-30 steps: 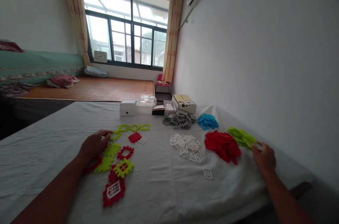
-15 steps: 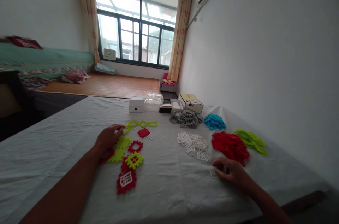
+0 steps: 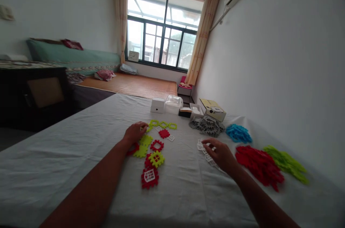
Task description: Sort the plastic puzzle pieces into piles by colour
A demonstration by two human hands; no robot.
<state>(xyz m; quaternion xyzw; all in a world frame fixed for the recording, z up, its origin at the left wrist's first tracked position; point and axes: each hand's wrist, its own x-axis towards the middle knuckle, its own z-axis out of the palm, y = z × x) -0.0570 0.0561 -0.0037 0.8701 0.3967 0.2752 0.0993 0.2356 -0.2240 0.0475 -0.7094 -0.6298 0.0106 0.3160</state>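
My left hand (image 3: 136, 132) is closed, with curled fingertips pinching the end of a chain of yellow-green frame-shaped interlocking toy pieces (image 3: 163, 124). Below it lie solid yellow-green toothed pieces (image 3: 142, 146) and a red frame piece partly under the wrist. To their right are a red ring piece (image 3: 156, 145), a yellow-green window block (image 3: 156, 158) and a red block with a white window insert (image 3: 150, 176). Over the heap of white lattice window pieces (image 3: 211, 159) is my right hand (image 3: 219, 153), thumb and forefinger apart at the heap's left side, partly hiding it.
Heaps of grey (image 3: 207, 125), blue (image 3: 239, 133), red (image 3: 257, 165) and yellow-green pieces (image 3: 287, 163) lie at the right. Behind stand a white box (image 3: 157, 105), a clear plastic container (image 3: 174, 104) and a yellow carton (image 3: 212, 109). A white cloth (image 3: 88, 141) covers the table.
The view has turned left, shifting everything rightward. My right hand has moved forward and left from a single white window piece to the white heap. My left hand stays at the yellow-green chain.
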